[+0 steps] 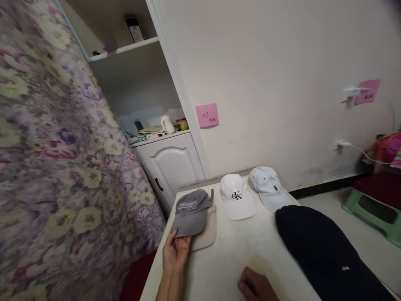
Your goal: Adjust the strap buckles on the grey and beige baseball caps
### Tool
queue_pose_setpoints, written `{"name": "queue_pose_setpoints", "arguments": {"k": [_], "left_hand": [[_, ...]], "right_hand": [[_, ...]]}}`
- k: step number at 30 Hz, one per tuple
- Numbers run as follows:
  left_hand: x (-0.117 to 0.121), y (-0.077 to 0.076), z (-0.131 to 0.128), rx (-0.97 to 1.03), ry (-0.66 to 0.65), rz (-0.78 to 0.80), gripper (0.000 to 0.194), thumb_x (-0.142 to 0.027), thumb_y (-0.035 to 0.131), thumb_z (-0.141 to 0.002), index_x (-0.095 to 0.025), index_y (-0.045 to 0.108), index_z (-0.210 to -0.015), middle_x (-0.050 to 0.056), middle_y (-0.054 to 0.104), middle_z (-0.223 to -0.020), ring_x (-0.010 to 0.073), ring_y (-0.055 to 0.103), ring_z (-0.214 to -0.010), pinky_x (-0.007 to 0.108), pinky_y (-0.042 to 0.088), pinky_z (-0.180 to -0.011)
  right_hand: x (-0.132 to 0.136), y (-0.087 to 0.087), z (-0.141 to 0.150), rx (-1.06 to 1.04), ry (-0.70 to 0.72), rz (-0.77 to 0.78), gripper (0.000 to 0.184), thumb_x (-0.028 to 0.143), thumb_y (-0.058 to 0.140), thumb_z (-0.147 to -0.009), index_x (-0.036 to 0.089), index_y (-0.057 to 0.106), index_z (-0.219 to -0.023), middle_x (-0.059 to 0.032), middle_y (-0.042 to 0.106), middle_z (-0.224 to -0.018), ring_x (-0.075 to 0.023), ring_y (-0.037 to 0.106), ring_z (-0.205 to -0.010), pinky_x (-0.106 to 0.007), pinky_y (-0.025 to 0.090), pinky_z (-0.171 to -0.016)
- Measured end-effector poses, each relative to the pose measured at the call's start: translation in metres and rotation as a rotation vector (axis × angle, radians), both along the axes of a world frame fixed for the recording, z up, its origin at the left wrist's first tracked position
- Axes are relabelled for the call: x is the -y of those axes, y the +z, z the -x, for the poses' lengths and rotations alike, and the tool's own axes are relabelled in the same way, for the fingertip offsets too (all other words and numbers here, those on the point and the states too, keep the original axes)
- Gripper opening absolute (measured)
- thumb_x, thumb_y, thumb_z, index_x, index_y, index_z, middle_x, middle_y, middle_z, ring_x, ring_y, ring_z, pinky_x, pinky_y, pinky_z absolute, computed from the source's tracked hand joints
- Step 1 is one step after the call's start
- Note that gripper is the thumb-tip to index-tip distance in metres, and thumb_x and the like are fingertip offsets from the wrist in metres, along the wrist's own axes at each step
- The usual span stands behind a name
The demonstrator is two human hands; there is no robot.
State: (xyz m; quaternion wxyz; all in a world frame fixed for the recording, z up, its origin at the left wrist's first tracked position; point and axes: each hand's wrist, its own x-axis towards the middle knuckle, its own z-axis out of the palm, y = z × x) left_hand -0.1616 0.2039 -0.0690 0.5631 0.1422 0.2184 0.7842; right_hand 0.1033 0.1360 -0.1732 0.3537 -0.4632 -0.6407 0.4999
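Note:
My left hand (177,253) pinches the brim of a grey baseball cap (191,217) with white lettering, thumb on top and fingers beneath. The grey cap lies partly over a beige cap (208,232), whose brim shows at the right and front. Near the front of the table my right hand (255,284) is loosely curled, with nothing visible in it. A white cap (237,198) with black letters stands at the back middle. Beside it is a pale blue cap (269,188) with a small dark emblem.
A large dark navy cloth item (319,246) with a small white logo covers the right side of the white table (238,246). A floral curtain (78,167) hangs at the left, by a white cabinet (175,163). A green stool (372,213) stands at the right.

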Motion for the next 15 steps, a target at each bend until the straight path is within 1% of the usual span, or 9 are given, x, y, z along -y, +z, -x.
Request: {"name": "queue_pose_setpoints", "arguments": {"k": [3, 6, 9, 12, 15], "left_hand": [[0.003, 0.002, 0.003, 0.007, 0.002, -0.058, 0.054, -0.001, 0.044, -0.091, -0.023, 0.058, -0.138, 0.007, 0.083, -0.108, 0.0223, 0.078, -0.099, 0.037, 0.063, -0.086], [0.005, -0.001, 0.003, 0.016, -0.019, -0.094, 0.053, -0.001, 0.044, -0.092, -0.025, 0.06, -0.136, 0.006, 0.083, -0.109, 0.0221, 0.078, -0.098, 0.037, 0.063, -0.087], [-0.001, -0.001, 0.004, 0.03, -0.037, -0.123, 0.051, 0.0, 0.042, -0.092, -0.025, 0.065, -0.13, 0.007, 0.083, -0.106, 0.0225, 0.078, -0.097, 0.038, 0.063, -0.087], [-0.019, 0.009, 0.006, 0.035, -0.059, -0.137, 0.047, -0.001, 0.04, -0.093, -0.019, 0.067, -0.126, 0.01, 0.083, -0.102, 0.0242, 0.079, -0.095, 0.041, 0.064, -0.084], [-0.044, 0.028, 0.004, 0.04, -0.074, -0.157, 0.036, -0.007, 0.049, -0.096, -0.016, 0.065, -0.127, 0.009, 0.083, -0.101, 0.0238, 0.079, -0.092, 0.044, 0.064, -0.082]], "right_hand": [[0.0, 0.002, 0.0, -0.005, 0.007, 0.011, 0.023, 0.04, 0.052, -0.082, 0.025, 0.042, -0.068, 0.0049, 0.043, -0.059, -0.0154, 0.041, -0.058, -0.029, 0.03, -0.057], [0.001, 0.006, -0.002, -0.012, 0.021, 0.018, 0.024, 0.042, 0.051, -0.082, 0.025, 0.042, -0.069, 0.0053, 0.043, -0.058, -0.0154, 0.04, -0.057, -0.03, 0.03, -0.057], [0.002, 0.01, -0.002, -0.021, 0.025, 0.015, 0.024, 0.043, 0.049, -0.083, 0.025, 0.043, -0.069, 0.005, 0.043, -0.058, -0.0157, 0.041, -0.058, -0.03, 0.03, -0.057], [0.002, 0.009, -0.002, -0.029, 0.013, 0.013, 0.025, 0.044, 0.051, -0.081, 0.025, 0.042, -0.068, 0.005, 0.042, -0.059, -0.0157, 0.041, -0.059, -0.03, 0.029, -0.058], [0.001, 0.005, -0.001, -0.046, 0.003, 0.021, 0.024, 0.043, 0.052, -0.081, 0.024, 0.043, -0.067, 0.0051, 0.042, -0.059, -0.0156, 0.04, -0.058, -0.031, 0.028, -0.057]]}}
